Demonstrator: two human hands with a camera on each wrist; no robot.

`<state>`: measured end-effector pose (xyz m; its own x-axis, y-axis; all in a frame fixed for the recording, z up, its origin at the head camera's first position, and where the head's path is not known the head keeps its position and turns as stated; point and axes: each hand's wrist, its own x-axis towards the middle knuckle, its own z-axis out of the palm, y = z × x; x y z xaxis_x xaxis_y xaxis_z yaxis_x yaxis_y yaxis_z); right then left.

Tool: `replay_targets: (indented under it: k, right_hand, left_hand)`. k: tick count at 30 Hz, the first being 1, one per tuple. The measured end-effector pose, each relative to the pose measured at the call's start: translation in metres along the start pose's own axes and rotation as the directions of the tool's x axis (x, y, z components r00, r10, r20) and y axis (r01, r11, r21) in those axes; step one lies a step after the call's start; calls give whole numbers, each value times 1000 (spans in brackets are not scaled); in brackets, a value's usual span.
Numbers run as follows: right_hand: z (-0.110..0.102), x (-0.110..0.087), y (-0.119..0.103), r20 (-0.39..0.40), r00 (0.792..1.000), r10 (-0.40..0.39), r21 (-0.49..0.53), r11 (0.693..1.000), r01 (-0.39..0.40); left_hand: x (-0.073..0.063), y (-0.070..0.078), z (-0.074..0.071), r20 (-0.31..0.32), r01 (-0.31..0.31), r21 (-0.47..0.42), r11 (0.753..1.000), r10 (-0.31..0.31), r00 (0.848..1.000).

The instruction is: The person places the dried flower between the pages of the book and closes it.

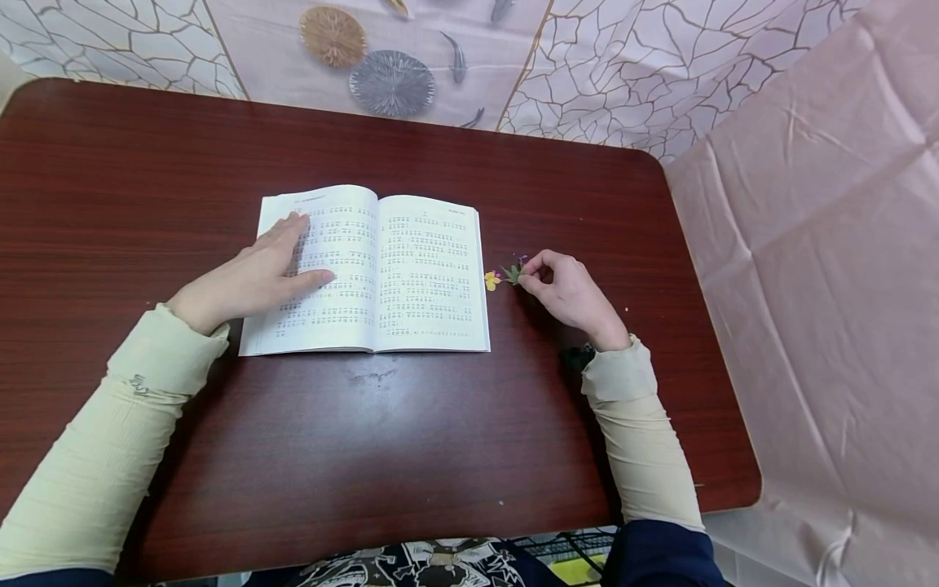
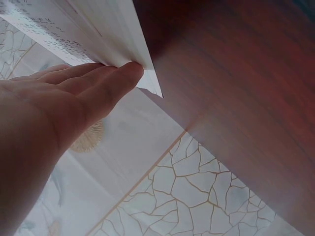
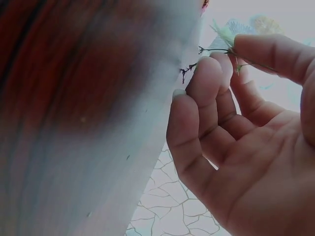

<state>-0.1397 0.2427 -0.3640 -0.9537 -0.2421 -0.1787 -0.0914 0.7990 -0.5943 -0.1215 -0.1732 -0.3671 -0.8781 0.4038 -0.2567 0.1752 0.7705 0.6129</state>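
Note:
An open book with printed pages lies on the dark wooden table. My left hand rests spread on its left page, fingers fairly straight; the left wrist view shows the fingers touching the paper near the page edge. Just right of the book, my right hand pinches a small sprig with green leaves and purple bits between thumb and fingers. Thin dark stems show past the fingertips in the right wrist view. A small yellow flower sits by the book's right edge; whether it joins the sprig I cannot tell.
The reddish-brown table has rounded corners, and small specks lie on it. Behind it hangs a patterned cloth. A pale pink sheet hangs along the right side.

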Motion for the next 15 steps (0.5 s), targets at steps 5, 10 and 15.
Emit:
replay_targets:
  k: [5, 10, 15]
  right_hand:
    - [0, 0, 1, 8, 1000, -12, -11, 1000, 12]
    - [0, 0, 1, 13, 1000, -29, -27, 999, 29]
    - [0, 0, 2, 12, 999, -44, -20, 999, 44]
  left_hand:
    - [0, 0, 0, 1, -2, 0, 1000, 2, 1000]
    - [0, 0, 0, 2, 1, -1, 1000, -1, 1000]
    - [0, -1, 0, 1, 2, 2, 1000, -2, 1000]
